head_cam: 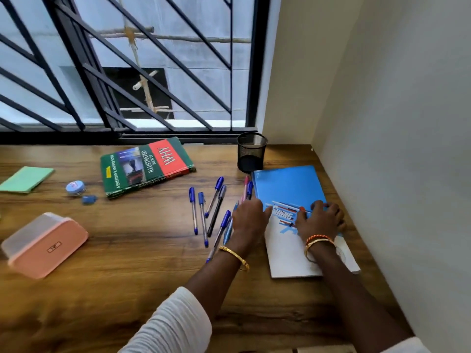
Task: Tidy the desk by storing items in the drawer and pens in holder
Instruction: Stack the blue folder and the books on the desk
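A blue and white notebook (288, 189) lies at the right of the wooden desk (127, 276). My right hand (321, 220) rests on its cover with fingers bent over the printed title. My left hand (248, 217) touches the notebook's left edge, among the pens. Several blue pens (202, 215) lie scattered left of the notebook, and a few more, one pink, lie along its left edge (246, 188). A black mesh pen holder (251, 152) stands behind the notebook, with no pens showing in it. No drawer is in view.
A green and red hardback book (146, 166) lies at the back middle. A pink lidded box (44, 244) sits front left. A green pad (25, 179), a small round tub (75, 187) and a small blue item (89, 200) lie at the left. A wall borders the desk's right side.
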